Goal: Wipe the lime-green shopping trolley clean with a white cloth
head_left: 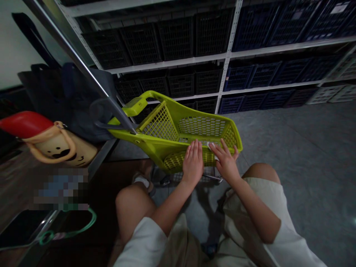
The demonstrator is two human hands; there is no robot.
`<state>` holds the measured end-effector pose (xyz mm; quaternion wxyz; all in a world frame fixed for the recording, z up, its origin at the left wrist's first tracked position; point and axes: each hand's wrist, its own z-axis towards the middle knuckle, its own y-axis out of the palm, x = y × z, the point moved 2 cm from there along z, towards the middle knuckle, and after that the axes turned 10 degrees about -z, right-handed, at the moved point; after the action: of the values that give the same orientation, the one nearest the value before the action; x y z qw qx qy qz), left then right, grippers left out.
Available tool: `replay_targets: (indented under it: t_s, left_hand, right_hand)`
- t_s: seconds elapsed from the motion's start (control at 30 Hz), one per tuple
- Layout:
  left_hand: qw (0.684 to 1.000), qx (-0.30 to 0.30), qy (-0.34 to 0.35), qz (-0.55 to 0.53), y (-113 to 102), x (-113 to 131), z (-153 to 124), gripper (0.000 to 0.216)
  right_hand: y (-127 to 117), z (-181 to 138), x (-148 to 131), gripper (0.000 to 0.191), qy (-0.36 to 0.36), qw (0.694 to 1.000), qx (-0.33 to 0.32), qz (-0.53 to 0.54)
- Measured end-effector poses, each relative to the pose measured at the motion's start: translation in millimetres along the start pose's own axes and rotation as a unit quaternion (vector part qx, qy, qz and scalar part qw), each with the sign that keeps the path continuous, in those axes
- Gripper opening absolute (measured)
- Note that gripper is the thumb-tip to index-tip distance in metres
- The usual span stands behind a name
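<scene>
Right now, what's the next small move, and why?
I'd probably slide the right hand and its white cloth-like piece along the green cart's near rim toward its right end: the piece shows under that hand at the rim, the left hand lies on the same rim and the stretch rightward looks uncovered.

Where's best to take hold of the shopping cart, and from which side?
Likely overhand on the near rim of the shopping cart, from the person's side: its long edge faces the person, and the left hand rests there. A metal pole crowds the handle end.
</scene>
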<state>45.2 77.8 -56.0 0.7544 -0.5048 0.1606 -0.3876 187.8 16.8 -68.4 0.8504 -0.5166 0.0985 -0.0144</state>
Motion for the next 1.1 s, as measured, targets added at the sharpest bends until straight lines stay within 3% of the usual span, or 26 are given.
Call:
replay_targets:
  t_s: [0.13, 0.23, 0.37, 0.5, 0.6, 0.73, 0.93, 1.0, 1.1]
  left_hand:
    - [1.0, -0.009, 0.003, 0.0, 1.1, 1.1, 1.0, 0.066]
    - [1.0, -0.007, 0.001, -0.001, 3.6, 2.0, 1.3, 0.066]
    - [1.0, 0.005, -0.006, -0.008, 6.8, 2.3, 0.6, 0.066]
    - [1.0, 0.008, -0.016, -0.01, 8.0, 1.6, 0.7, 0.069]
    - [1.0, 0.001, -0.018, -0.004, 7.5, 1.4, 1.6, 0.067]
    - [1.0, 0.005, -0.008, -0.005, 6.2, 1.9, 2.3, 0.063]
    - [1.0, 0.006, -0.008, -0.005, 7.2, 3.7, 2.1, 0.069]
    - [1.0, 0.007, -0.008, -0.006, 7.2, 4.6, 2.0, 0.07]
    - [1.0, 0.014, -0.01, -0.005, 6.9, 5.3, 1.7, 0.068]
  right_hand:
    - [0.3, -24.9, 65.2, 0.066, 0.081, 0.996, 0.033, -0.031]
    - [3.6, -33.5, 82.0, 0.059, 0.159, 0.985, 0.06, -0.033]
    - [6.4, -17.8, 38.6, 0.057, 0.191, 0.978, 0.078, -0.014]
    - [7.7, 13.2, -29.3, 0.062, 0.095, 0.994, 0.041, 0.026]
    - [6.4, 22.7, -48.2, 0.068, 0.032, 0.999, 0.009, 0.038]
    - [2.3, 8.5, -14.2, 0.077, 0.002, 1.0, 0.011, -0.002]
    - [3.2, -30.3, 82.3, 0.067, 0.111, 0.992, 0.037, -0.05]
    - [4.2, -35.3, 92.6, 0.064, 0.136, 0.989, 0.045, -0.048]
    - [5.4, -28.2, 70.2, 0.061, 0.159, 0.985, 0.066, -0.027]
